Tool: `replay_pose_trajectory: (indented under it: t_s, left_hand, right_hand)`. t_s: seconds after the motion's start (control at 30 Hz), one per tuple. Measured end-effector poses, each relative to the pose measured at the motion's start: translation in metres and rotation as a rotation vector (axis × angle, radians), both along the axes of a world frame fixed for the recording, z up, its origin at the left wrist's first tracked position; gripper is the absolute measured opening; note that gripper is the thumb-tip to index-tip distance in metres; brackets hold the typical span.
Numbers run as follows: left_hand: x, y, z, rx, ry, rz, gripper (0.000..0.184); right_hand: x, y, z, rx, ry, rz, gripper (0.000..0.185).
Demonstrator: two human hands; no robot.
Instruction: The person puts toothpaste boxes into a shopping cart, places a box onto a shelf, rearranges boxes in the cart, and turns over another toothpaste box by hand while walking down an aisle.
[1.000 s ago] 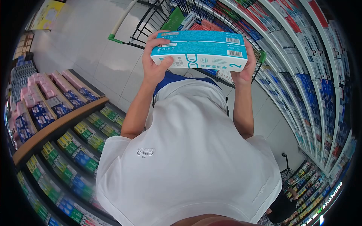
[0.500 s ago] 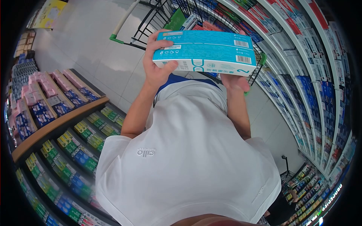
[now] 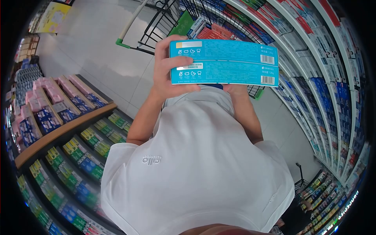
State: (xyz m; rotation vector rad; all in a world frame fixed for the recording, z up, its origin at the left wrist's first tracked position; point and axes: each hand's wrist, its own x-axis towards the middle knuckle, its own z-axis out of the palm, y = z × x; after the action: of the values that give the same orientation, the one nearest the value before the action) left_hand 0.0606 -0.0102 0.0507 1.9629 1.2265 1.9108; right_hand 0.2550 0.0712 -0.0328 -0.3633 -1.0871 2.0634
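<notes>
A turquoise twin pack of toothpaste boxes (image 3: 231,62) is held crosswise in front of my white shirt, its printed face with barcodes and small tooth icons turned up to me. My left hand (image 3: 166,72) grips its left end, with fingers over the printed face and the thumb along the near edge. Under the right half of the pack, my right hand (image 3: 236,90) holds it from below; most of its fingers are hidden behind the boxes. Beyond the pack stands a black wire shopping cart (image 3: 150,37) with green corners and several packages inside.
Tall shelves (image 3: 333,84) full of boxed goods curve along the right. At left are a display of pink and blue packs (image 3: 49,103) and lower racks of green and yellow packs (image 3: 72,147). Another person in dark clothing (image 3: 295,215) and another cart (image 3: 300,183) are at lower right.
The twin pack has tilted, so its printed face shows more fully and its white side is out of sight. It has moved slightly right and nearer to me, both hands with it.
</notes>
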Motion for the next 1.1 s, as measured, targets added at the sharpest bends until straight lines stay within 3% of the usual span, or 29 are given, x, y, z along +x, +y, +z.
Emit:
replay_pose_trajectory:
  t_s: [0.27,0.57,1.1]
  left_hand:
    - [0.0,0.0,0.01,-0.023,0.039,-0.107,0.073]
    - [-0.015,-0.008,0.025,-0.257,0.15,-0.207,0.07]
    - [-0.019,-0.007,0.023,-0.228,0.125,-0.239,0.068]
  right_hand:
    - [0.016,0.003,0.003,0.031,0.014,-0.027,0.093]
    - [0.018,0.002,0.005,0.054,0.027,-0.037,0.094]
    - [0.016,0.004,0.007,0.086,0.047,-0.045,0.095]
